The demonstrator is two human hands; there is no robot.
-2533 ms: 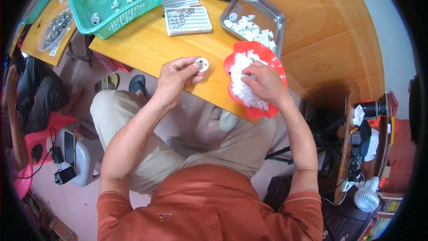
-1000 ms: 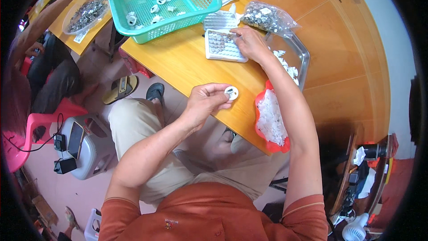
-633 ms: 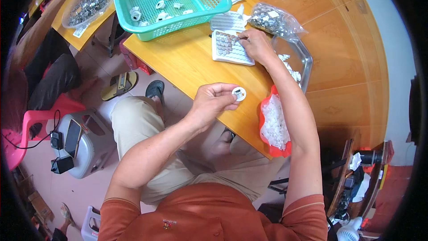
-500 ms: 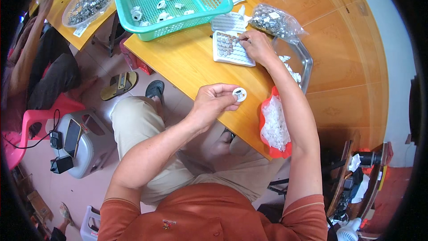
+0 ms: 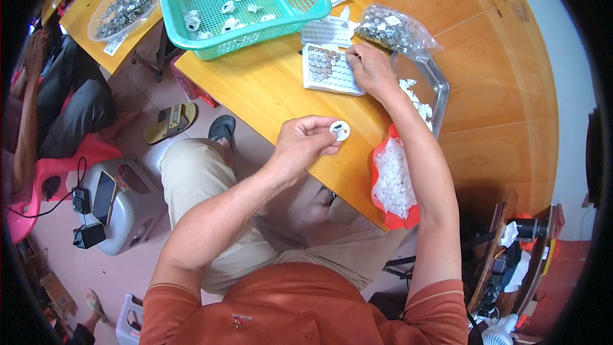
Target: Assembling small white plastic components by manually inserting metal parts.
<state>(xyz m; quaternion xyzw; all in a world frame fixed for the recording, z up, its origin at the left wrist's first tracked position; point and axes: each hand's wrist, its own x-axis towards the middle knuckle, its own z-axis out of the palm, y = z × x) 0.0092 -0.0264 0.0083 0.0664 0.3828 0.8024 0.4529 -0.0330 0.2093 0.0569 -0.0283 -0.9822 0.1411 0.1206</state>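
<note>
My left hand (image 5: pixel 300 144) pinches a small round white plastic housing (image 5: pixel 340 130) between thumb and fingers, just above the table edge. A dark inset shows on the housing's upper face. Farther off, my right hand (image 5: pixel 373 71) reaches over the right side of a white tray (image 5: pixel 348 84) with rows of round pockets. Its thumb and fingertips come together at the tray; whatever is between them is too small to make out. Grey-brown button cells (image 5: pixel 319 67) fill many pockets on the tray's left part.
A green plastic basket (image 5: pixel 217 46) with several white housings stands on the table (image 5: pixel 255 86). Around my right arm are a bag of metal parts (image 5: pixel 393 29), a metal tray (image 5: pixel 440 89) and a red dish of white pieces (image 5: pixel 393 179). At far left sits another person (image 5: pixel 76 89).
My left hand has tilted the housing slightly and shifted a little left. My right hand stays over the tray with its fingers slightly changed. The other person's hand has dropped lower.
</note>
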